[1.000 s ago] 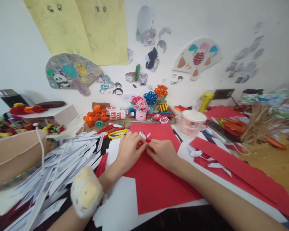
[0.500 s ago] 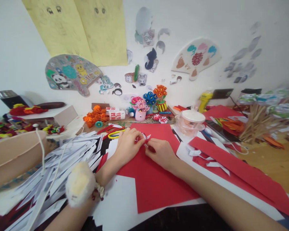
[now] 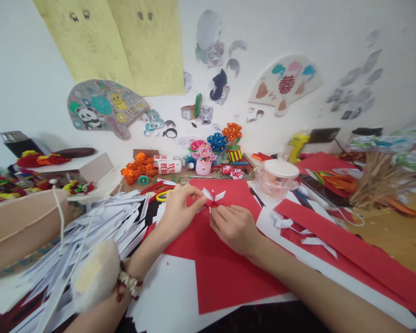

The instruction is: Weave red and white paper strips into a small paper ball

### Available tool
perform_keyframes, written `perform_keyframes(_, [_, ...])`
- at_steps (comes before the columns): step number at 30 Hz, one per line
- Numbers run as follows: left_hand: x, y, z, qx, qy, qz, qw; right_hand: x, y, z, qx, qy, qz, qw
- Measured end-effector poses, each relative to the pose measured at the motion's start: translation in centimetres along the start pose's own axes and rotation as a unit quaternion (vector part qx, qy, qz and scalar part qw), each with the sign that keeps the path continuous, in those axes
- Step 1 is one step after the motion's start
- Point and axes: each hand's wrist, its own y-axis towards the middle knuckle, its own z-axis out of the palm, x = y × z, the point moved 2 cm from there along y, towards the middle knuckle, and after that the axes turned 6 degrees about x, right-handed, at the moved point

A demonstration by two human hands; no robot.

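My left hand (image 3: 179,209) and my right hand (image 3: 233,225) meet over a large red paper sheet (image 3: 225,273) on the table. Both pinch a small folded piece of red and white paper (image 3: 212,198), whose white points stick out above my fingers. The left fingers curl around its left side. My right thumb and forefinger press its lower right side. A fluffy cream ornament (image 3: 94,276) hangs at my left wrist beside a beaded bracelet.
A heap of white paper strips (image 3: 90,231) lies left, by a cardboard box (image 3: 21,222). Long red strips (image 3: 350,252) lie right. Behind stand small paper flower pots (image 3: 215,150), orange paper flowers (image 3: 137,167), a lidded plastic tub (image 3: 279,176), yellow-handled scissors (image 3: 162,194) and wooden sticks (image 3: 377,178).
Both hands have lifted the folded piece a little and turned it, so its white points now show more. My left forearm has swung leftward and lower.
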Motion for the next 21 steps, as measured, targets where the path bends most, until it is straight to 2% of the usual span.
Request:
perform_keyframes(2, [0.0, -0.1, -0.3, 0.002, -0.014, 0.009, 1.0, 0.3, 0.2, -0.5, -0.028, -0.041, -0.027, 0.998])
perform_keyframes(5, [-0.2, -0.5, -0.8, 0.006, -0.016, 0.031, 0.999, 0.4, 0.3, -1.0, -0.037, -0.075, -0.049, 0.995])
perform_keyframes(10, [-1.5, -1.4, -1.7, -0.044, 0.114, 0.081, 0.989, 0.5, 0.4, -1.8, -0.073, -0.121, -0.063, 0.988])
perform_keyframes(12, [-1.9, -1.7, -1.8, -0.06, 0.127, 0.086, 0.986, 0.5, 0.5, -2.1, -0.083, -0.131, -0.063, 0.986])
perform_keyframes(17, [-1.7, -1.8, -1.8, -0.076, -0.017, 0.044, 0.996, 0.9, 0.8, -2.8, -0.08, -0.131, -0.063, 0.986])
perform_keyframes(21, [-1.2, -1.8, -1.8, -0.089, -0.131, 0.009, 0.987, 1.1, 0.6, -3.1, -0.085, -0.126, -0.059, 0.987])
